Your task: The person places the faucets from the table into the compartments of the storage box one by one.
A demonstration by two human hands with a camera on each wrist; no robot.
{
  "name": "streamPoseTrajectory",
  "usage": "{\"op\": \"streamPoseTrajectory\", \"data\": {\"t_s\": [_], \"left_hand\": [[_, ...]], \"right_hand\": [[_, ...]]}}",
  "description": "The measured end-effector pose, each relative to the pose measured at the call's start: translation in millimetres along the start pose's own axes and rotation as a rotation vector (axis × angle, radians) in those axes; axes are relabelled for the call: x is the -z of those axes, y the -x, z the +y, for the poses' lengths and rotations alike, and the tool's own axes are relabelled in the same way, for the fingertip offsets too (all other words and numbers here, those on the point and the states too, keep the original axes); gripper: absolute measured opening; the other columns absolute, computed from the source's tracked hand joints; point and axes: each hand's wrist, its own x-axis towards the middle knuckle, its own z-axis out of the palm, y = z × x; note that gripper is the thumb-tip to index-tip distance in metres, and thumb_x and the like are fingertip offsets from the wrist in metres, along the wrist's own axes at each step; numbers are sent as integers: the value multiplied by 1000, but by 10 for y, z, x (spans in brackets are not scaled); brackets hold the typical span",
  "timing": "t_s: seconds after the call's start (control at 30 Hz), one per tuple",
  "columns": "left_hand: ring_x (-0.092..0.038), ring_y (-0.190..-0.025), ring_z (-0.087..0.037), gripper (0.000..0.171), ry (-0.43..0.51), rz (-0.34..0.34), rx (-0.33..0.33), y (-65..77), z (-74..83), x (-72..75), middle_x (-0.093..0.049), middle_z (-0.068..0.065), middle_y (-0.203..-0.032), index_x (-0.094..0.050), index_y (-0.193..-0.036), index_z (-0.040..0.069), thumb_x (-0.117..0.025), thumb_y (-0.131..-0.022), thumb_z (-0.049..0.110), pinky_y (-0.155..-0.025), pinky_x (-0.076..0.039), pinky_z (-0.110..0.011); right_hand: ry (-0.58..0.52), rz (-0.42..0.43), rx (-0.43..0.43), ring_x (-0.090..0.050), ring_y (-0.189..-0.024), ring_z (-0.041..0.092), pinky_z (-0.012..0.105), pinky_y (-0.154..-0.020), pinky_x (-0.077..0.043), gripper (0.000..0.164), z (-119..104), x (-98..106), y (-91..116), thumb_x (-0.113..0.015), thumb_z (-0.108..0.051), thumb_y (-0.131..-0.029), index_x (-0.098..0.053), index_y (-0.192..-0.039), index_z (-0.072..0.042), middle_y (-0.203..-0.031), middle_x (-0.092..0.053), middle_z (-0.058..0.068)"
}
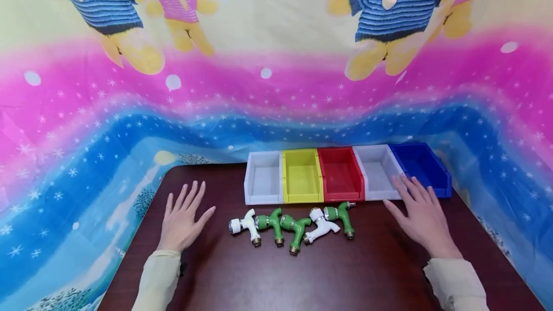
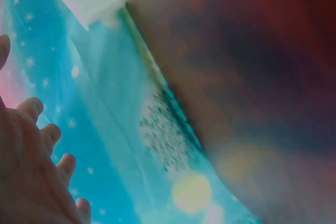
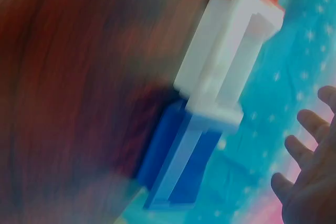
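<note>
My left hand [image 1: 182, 220] hovers over the left part of the table, fingers spread and holding nothing. Opposite it, my right hand [image 1: 421, 212] is spread too, its fingertips overlapping the right white bin [image 1: 377, 196] and the blue bin [image 1: 447, 188] in the head view. Between the hands lies a row of taps: a white tap [image 1: 249, 225] at the left, a green tap [image 1: 274, 224], another green tap [image 1: 296, 229], a second white tap [image 1: 321, 224], and a green tap [image 1: 344, 217] at the right. Brass threaded ends show on them.
Along the back of the dark wooden table [image 1: 276, 282] stand a left white bin [image 1: 264, 200], a yellow bin [image 1: 302, 198] and a red bin [image 1: 343, 197], in line with the other two bins. A printed cloth [image 1: 276, 85] hangs behind and beside the table.
</note>
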Motion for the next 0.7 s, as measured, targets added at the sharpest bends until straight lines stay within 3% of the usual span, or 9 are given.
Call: {"op": "streamPoseTrajectory", "data": {"t_s": [0.1, 0.23, 0.33, 0.43, 0.7], "left_hand": [[-15, -161, -32, 81, 13, -18, -14, -226, 108, -49, -28, -7, -171, -23, -167, 29, -53, -100, 62, -128, 0, -57], [-23, -158, -35, 82, 41, -114, -36, -545, 317, -141, -27, -7, -171, -19, -168, 29, -51, -100, 64, -126, -14, -59], [-29, -156, -36, 80, 88, -223, -39, -769, 509, -199, -23, -4, -173, -17, -168, 30, -51, -102, 61, -120, -30, -61], [-31, -154, -39, 77, 153, -302, -30, -965, 695, -252, -20, -3, -174, -18, -168, 30, -53, -104, 55, -113, -39, -63], [-26, -156, -38, 74, 245, -415, 8, -1312, 982, -406, -14, -6, -175, -22, -167, 25, -59, -105, 42, -118, -34, -60]], "right_hand": [[-14, -36, 42, -25, -152, 48, 65, -125, -8, 77, -152, -79, -86, -58, -50, -102, -29, -165, -18, -163, -35, 23], [-46, -135, 96, -39, -145, 46, 70, -113, -34, 74, -368, -212, -186, -61, -51, -101, -34, -164, -24, -162, -41, 17], [-70, -207, 114, -48, -140, 44, 67, -108, -42, 72, -513, -295, -244, -67, -48, -98, -39, -162, -28, -158, -48, 15], [-71, -260, 120, -56, -131, 41, 64, -103, -48, 67, -632, -360, -286, -74, -42, -94, -51, -155, -25, -149, -57, 14], [-51, -348, 138, -62, -117, 31, 55, -95, -56, 58, -808, -468, -335, -83, -32, -87, -66, -140, -16, -134, -62, 9]]}}
